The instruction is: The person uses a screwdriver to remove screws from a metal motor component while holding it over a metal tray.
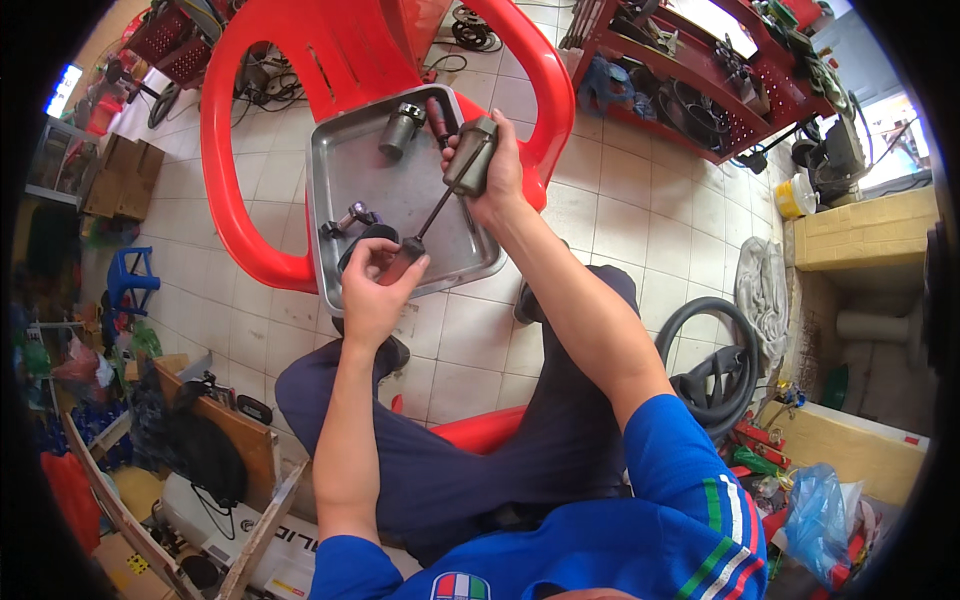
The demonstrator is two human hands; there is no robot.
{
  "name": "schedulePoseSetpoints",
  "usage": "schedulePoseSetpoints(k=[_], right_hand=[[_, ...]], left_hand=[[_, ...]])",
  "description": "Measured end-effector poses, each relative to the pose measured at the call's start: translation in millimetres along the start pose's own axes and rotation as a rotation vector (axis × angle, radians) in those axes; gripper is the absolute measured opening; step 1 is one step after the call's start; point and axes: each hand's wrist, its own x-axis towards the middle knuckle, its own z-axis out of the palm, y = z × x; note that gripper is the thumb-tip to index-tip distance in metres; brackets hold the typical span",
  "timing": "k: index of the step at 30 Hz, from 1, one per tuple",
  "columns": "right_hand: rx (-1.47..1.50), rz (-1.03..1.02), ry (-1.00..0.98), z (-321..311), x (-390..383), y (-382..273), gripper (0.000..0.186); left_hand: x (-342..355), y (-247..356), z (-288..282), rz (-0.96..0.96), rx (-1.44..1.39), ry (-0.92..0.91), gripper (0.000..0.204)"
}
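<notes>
- Left hand (370, 303): fingers clamped on a dark-handled, thin-shafted screwdriver (403, 262).
- Right hand (503, 184): fingers wrapped round an olive-grey metal cylinder (474, 166), above the grey rectangular metal tray (343, 160).
- Shaft crosses the cylinder — we can't tell if its tip bites.
- We'd judge it partway — dark metal cylinder (397, 138) lies separate; held one unfinished.

A red plastic chair (232, 180) supports a metal tray (352, 160), which carries a cylindrical metal part (402, 131), a red-handled tool (437, 117), a shiny fitting (352, 217) and a black round part (378, 234).
</notes>
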Motion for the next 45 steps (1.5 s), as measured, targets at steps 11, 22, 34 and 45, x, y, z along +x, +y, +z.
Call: schedulePoseSetpoints(k=[11, 22, 34, 45], right_hand=[[0.072, -0.033, 0.034, -11.4, -28.3, -5.4, 0.054], [0.214, -0.189, -0.098, 14.8, -72.0, -39.5, 0.051], [0.403, -0.338, -0.152, 82.5, -212.5, -54.8, 0.044], [0.496, -0.427, -0.166, 82.0, -314.4, -26.1, 0.051]], left_hand=[[-11.3, 15.1, -1.6, -0.209, -0.086, -0.120, 0.033], [-50.9, 81.5, -11.7, -0.040, 0.020, -0.037, 0.032], [-137.8, 173.8, -80.4, 0.326, 0.157, -0.041, 0.035], [-231.8, 221.5, -113.9, 0.501, 0.342, 0.075, 0.032]])
